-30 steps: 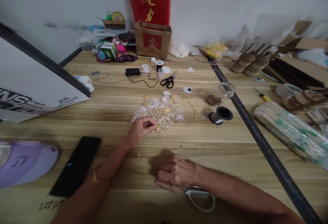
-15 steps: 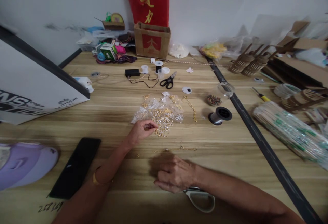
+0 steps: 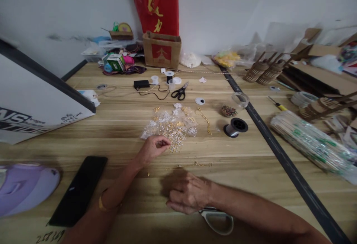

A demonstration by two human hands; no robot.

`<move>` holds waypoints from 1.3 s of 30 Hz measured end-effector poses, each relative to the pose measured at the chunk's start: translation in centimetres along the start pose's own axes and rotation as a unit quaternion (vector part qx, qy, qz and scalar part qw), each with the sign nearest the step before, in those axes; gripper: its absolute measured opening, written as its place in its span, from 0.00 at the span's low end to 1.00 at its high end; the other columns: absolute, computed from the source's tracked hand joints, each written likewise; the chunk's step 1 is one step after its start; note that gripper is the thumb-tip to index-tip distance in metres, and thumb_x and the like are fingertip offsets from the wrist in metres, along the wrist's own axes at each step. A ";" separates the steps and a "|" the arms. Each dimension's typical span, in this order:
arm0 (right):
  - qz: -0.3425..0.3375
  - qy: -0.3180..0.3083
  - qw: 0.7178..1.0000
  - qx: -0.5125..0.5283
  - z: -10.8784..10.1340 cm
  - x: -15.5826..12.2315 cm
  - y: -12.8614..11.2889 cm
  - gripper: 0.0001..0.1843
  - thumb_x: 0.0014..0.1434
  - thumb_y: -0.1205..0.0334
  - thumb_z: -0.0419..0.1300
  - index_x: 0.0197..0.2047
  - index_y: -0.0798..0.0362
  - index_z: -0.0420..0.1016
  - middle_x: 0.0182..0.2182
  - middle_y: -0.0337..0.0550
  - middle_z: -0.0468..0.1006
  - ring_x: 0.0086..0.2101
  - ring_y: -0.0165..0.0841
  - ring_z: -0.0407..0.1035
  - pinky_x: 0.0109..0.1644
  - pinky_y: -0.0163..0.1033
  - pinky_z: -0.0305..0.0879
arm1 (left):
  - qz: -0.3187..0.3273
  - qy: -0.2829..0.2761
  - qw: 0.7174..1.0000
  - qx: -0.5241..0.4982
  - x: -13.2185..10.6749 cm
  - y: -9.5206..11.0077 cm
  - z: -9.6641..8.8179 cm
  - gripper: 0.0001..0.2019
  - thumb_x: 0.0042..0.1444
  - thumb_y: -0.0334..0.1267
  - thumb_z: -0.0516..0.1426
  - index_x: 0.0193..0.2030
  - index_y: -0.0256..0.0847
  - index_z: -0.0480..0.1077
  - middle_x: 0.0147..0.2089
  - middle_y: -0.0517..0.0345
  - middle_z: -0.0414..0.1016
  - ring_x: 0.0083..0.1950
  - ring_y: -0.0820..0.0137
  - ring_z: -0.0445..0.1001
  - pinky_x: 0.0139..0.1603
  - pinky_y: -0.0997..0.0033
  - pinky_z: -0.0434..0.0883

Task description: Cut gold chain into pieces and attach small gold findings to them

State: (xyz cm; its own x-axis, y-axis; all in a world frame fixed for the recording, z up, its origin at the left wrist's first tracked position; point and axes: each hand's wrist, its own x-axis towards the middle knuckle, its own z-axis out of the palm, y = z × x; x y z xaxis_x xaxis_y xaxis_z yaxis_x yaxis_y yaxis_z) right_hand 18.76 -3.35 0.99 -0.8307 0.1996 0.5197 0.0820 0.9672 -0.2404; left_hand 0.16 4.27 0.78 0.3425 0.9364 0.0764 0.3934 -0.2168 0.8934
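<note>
My left hand (image 3: pixel 154 149) is at the near-left edge of a loose pile of small gold and silver jewellery charms (image 3: pixel 175 136). Its thumb and forefinger are pinched together; whatever is between them is too small to make out. Closer to me, my right hand (image 3: pixel 189 193) is closed, knuckles up, its fingertips hidden underneath. Just beyond it lies a thin gold chain bracelet (image 3: pixel 195 164) with a few charms on it. A pale looped handle (image 3: pixel 219 223), apparently of scissors, shows below my right wrist. One tiny gold piece (image 3: pixel 148 174) lies alone between my arms.
Behind the pile are black scissors (image 3: pixel 180 92), a second gold chain (image 3: pixel 206 121), a wire spool (image 3: pixel 235 128) and a tub of beads (image 3: pixel 229 111). A phone (image 3: pixel 78 192) and a lilac cap (image 3: pixel 28 188) lie left. Bagged sticks (image 3: pixel 309 140) lie right.
The view has shifted slightly, so things on the table sit a little lower and further left. Both hands keep nearly the same places and poses.
</note>
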 end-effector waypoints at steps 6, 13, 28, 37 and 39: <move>-0.006 -0.007 1.000 -0.021 0.5 -0.4 0.0 0.15 0.62 0.60 0.51 0.23 0.53 0.61 0.21 0.37 0.67 0.25 0.29 0.63 0.27 0.38 0.53 | 0.009 0.008 0.998 0.060 -0.3 0.0 0.6 0.02 0.47 0.30 0.59 0.28 0.36 0.74 0.28 0.57 0.77 0.29 0.73 0.73 0.31 0.78 0.69; -0.019 -0.003 0.999 -0.038 0.4 -0.3 -0.3 0.16 0.62 0.61 0.51 0.23 0.53 0.61 0.20 0.36 0.66 0.23 0.28 0.61 0.27 0.38 0.51 | 0.016 0.005 0.994 0.108 -0.4 0.1 0.4 0.02 0.46 0.32 0.59 0.27 0.38 0.74 0.27 0.58 0.77 0.28 0.73 0.72 0.30 0.77 0.68; 0.234 0.085 0.959 0.136 -0.5 -0.5 -0.6 0.10 0.60 0.63 0.52 0.28 0.54 0.63 0.19 0.32 0.62 0.19 0.23 0.55 0.23 0.30 0.49 | -0.050 0.015 0.995 -0.080 -1.5 1.2 -0.5 0.09 0.45 0.38 0.62 0.32 0.35 0.76 0.31 0.54 0.80 0.32 0.70 0.76 0.34 0.74 0.72; 0.443 0.209 0.738 0.464 -1.6 0.2 3.1 0.23 0.50 0.56 0.63 0.47 0.53 0.62 0.42 0.45 0.71 0.26 0.25 0.69 0.24 0.29 0.64 | -0.065 0.018 0.985 -0.157 -1.9 2.7 1.2 0.09 0.44 0.37 0.63 0.32 0.34 0.75 0.31 0.53 0.80 0.33 0.69 0.77 0.36 0.73 0.72; 0.438 0.210 0.709 0.511 -1.5 0.3 3.5 0.22 0.49 0.56 0.65 0.44 0.55 0.64 0.36 0.43 0.74 0.28 0.28 0.71 0.26 0.30 0.67 | -0.059 0.018 0.983 -0.173 -1.7 2.6 1.8 0.09 0.44 0.37 0.63 0.31 0.34 0.75 0.30 0.53 0.80 0.32 0.69 0.77 0.34 0.72 0.72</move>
State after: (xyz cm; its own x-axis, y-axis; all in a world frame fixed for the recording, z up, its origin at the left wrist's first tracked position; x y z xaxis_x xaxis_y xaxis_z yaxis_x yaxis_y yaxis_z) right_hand 19.68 0.37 1.52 -0.4531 0.8901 -0.0493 -0.1542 -0.1327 -0.9791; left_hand 2.14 1.61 2.20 0.2793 0.9598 -0.0274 0.1124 -0.0043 0.9937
